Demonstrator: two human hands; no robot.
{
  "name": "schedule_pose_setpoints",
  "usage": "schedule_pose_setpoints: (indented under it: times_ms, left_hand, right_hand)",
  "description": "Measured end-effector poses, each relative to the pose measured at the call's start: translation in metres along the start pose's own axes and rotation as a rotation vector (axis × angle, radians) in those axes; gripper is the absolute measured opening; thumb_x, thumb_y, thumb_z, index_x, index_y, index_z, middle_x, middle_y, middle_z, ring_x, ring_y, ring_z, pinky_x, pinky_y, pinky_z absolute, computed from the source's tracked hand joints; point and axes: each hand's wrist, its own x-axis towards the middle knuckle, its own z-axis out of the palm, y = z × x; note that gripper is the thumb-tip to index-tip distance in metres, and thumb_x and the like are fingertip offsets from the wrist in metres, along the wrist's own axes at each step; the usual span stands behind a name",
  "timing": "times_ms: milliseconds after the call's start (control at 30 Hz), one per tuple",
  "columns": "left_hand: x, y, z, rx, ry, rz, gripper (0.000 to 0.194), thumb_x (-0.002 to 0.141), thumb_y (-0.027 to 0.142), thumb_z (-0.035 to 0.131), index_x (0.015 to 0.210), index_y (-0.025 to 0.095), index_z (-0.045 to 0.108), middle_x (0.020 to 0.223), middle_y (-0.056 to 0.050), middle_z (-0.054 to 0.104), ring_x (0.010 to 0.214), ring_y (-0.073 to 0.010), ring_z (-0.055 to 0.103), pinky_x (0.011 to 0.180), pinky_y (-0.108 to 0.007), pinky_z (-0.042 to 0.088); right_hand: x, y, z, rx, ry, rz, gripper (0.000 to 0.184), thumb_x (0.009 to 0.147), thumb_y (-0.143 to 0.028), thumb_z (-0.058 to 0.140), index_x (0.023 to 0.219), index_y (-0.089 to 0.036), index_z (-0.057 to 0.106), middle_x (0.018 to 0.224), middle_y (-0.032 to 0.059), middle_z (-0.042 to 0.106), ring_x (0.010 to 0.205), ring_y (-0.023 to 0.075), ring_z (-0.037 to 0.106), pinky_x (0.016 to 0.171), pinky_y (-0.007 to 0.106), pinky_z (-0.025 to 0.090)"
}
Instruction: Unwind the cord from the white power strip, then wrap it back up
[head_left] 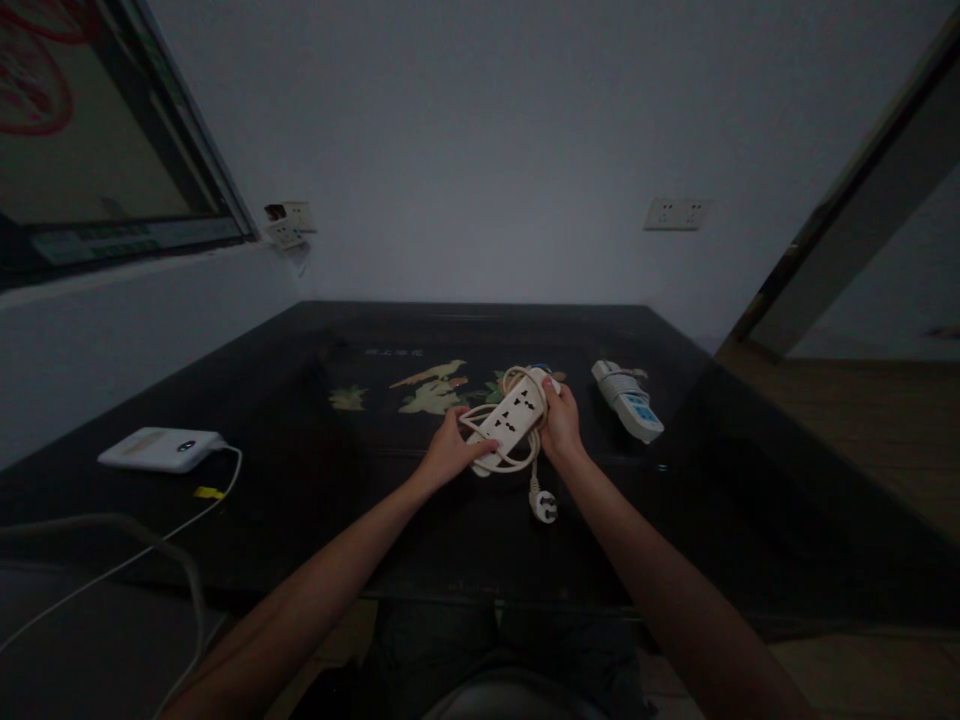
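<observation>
Between both hands, over the dark table, I hold a white power strip (512,422) tilted up to the right. My left hand (452,448) grips its lower left end, the thumb lying across the face near a socket. Around the upper right end my right hand (560,415) is closed, thumb on top. A cream cord is looped about the strip and passes by both hands. Its plug (544,502) hangs below, prongs showing. To the right lies a second power strip (628,402), white with blue sockets and a grey cord wound round it.
The black table (292,520) bears a bird-and-flower picture. A white power bank (159,449) with a white cable lies at the left, by a yellow scrap (208,493). Wall sockets (676,213) are at the back; a window is at upper left.
</observation>
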Motion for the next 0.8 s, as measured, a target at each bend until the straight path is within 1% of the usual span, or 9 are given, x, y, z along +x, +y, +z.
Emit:
schedule_pose_setpoints:
  times_ms: [133, 233, 333, 433, 533, 600, 700, 800]
  left_hand:
    - [0.003, 0.000, -0.002, 0.077, 0.016, 0.003, 0.070, 0.052, 0.028, 0.087, 0.111, 0.016, 0.050, 0.108, -0.014, 0.067, 0.101, -0.0289, 0.065, 0.088, -0.044, 0.050]
    - [0.005, 0.002, -0.002, 0.125, 0.019, 0.006, 0.072, 0.054, 0.032, 0.086, 0.113, 0.014, 0.049, 0.105, -0.015, 0.068, 0.096, -0.0291, 0.065, 0.083, -0.043, 0.051]
    - [0.006, 0.003, -0.003, 0.150, 0.011, 0.026, 0.072, 0.056, 0.035, 0.084, 0.116, 0.013, 0.049, 0.106, -0.016, 0.067, 0.096, -0.0281, 0.065, 0.084, -0.042, 0.051]
    - [0.007, 0.003, -0.004, 0.159, 0.001, 0.046, 0.067, 0.058, 0.036, 0.083, 0.114, 0.014, 0.053, 0.107, -0.015, 0.067, 0.096, -0.0268, 0.066, 0.084, -0.040, 0.051]
    - [0.007, 0.003, -0.004, 0.166, -0.003, 0.054, 0.060, 0.060, 0.037, 0.081, 0.109, 0.014, 0.055, 0.104, -0.014, 0.068, 0.094, -0.0264, 0.066, 0.082, -0.039, 0.051]
    - [0.005, 0.005, -0.004, 0.171, -0.005, 0.057, 0.059, 0.060, 0.038, 0.081, 0.108, 0.014, 0.055, 0.103, -0.013, 0.069, 0.093, -0.0262, 0.066, 0.081, -0.039, 0.051]
    - [0.000, 0.011, -0.003, 0.183, -0.005, 0.057, 0.058, 0.061, 0.040, 0.080, 0.107, 0.015, 0.053, 0.102, -0.013, 0.069, 0.093, -0.0260, 0.066, 0.079, -0.038, 0.051]
    - [-0.004, 0.017, -0.003, 0.211, 0.007, 0.044, 0.052, 0.063, 0.041, 0.079, 0.102, 0.017, 0.053, 0.100, -0.012, 0.070, 0.091, -0.0258, 0.067, 0.077, -0.036, 0.051]
  right_hand:
    - [-0.003, -0.003, 0.002, -0.008, -0.032, -0.012, 0.035, 0.063, -0.045, 0.074, 0.075, -0.020, 0.052, 0.067, -0.0063, 0.057, 0.061, 0.0108, 0.055, 0.059, 0.024, 0.046]
    - [-0.005, -0.005, 0.003, -0.011, -0.055, -0.017, 0.034, 0.064, -0.045, 0.073, 0.075, -0.021, 0.052, 0.066, -0.0066, 0.056, 0.061, 0.0107, 0.054, 0.058, 0.023, 0.046]
    - [-0.007, -0.004, 0.005, -0.016, -0.080, -0.020, 0.034, 0.065, -0.045, 0.073, 0.076, -0.021, 0.052, 0.066, -0.0065, 0.056, 0.061, 0.0111, 0.054, 0.059, 0.024, 0.045]
    - [-0.009, -0.003, 0.006, -0.019, -0.100, -0.018, 0.033, 0.066, -0.045, 0.072, 0.077, -0.021, 0.052, 0.065, -0.0067, 0.055, 0.061, 0.0113, 0.054, 0.059, 0.024, 0.046]
    - [-0.010, -0.001, 0.007, -0.023, -0.101, -0.021, 0.032, 0.066, -0.045, 0.072, 0.076, -0.021, 0.052, 0.065, -0.0069, 0.055, 0.060, 0.0108, 0.053, 0.058, 0.023, 0.045]
    - [-0.011, -0.001, 0.006, -0.026, -0.097, -0.023, 0.032, 0.067, -0.044, 0.071, 0.076, -0.021, 0.052, 0.065, -0.0068, 0.056, 0.060, 0.0105, 0.053, 0.058, 0.023, 0.045]
    - [-0.012, 0.000, 0.006, -0.029, -0.084, -0.020, 0.031, 0.068, -0.044, 0.070, 0.076, -0.021, 0.051, 0.066, -0.0066, 0.056, 0.060, 0.0105, 0.054, 0.058, 0.023, 0.046]
    - [-0.012, 0.002, 0.006, -0.031, -0.059, -0.014, 0.030, 0.069, -0.044, 0.069, 0.076, -0.021, 0.051, 0.065, -0.0066, 0.056, 0.060, 0.0108, 0.054, 0.058, 0.024, 0.046]
